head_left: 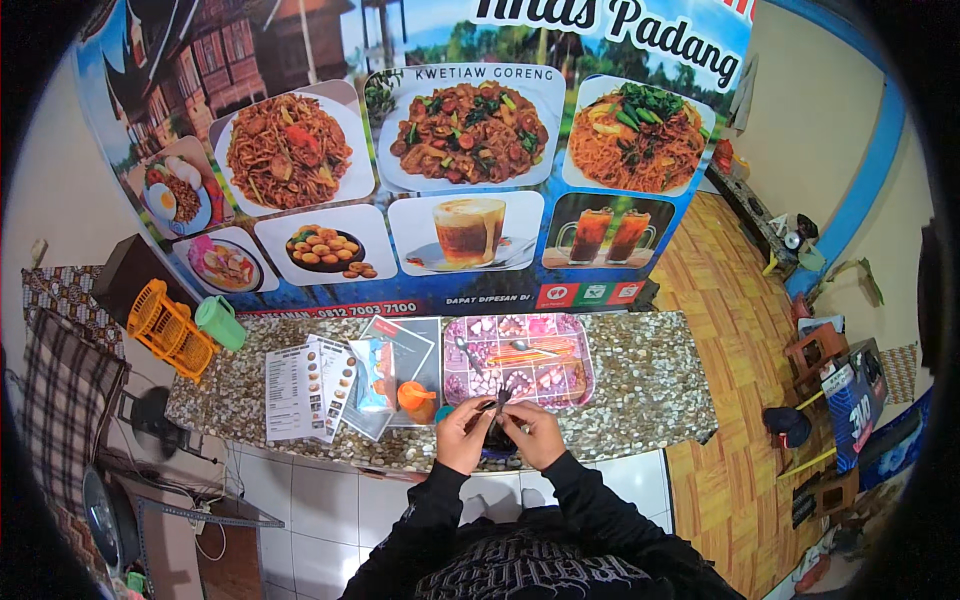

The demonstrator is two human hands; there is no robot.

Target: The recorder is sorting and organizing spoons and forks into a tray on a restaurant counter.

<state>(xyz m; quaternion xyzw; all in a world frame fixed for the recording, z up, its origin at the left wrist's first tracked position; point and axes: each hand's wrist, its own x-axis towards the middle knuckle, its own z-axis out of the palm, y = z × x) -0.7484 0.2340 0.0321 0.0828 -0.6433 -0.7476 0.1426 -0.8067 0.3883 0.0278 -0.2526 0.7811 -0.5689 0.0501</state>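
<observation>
Both hands meet at the near edge of the stone-patterned counter point(640, 375). My left hand point(463, 434) pinches a dark, thin, twisted thing point(502, 396), and my right hand point(534, 436) grips it from the other side. Its ends stick up between the fingertips, and a dark bulk shows below, partly covered by the hands; it looks like thin black plastic, but I cannot make out its exact kind. Just beyond the hands lies a pink and purple patterned tray point(575, 390). Metal spoons point(536, 347) and thin orange sticks point(512, 357) rest in it.
Left of the tray are printed menu sheets point(292, 395), a blue and white packet point(376, 375) and an orange container point(416, 402). A green pitcher point(220, 322) and an orange plastic rack point(168, 328) stand at the far left. A large food banner point(380, 200) rises behind the counter.
</observation>
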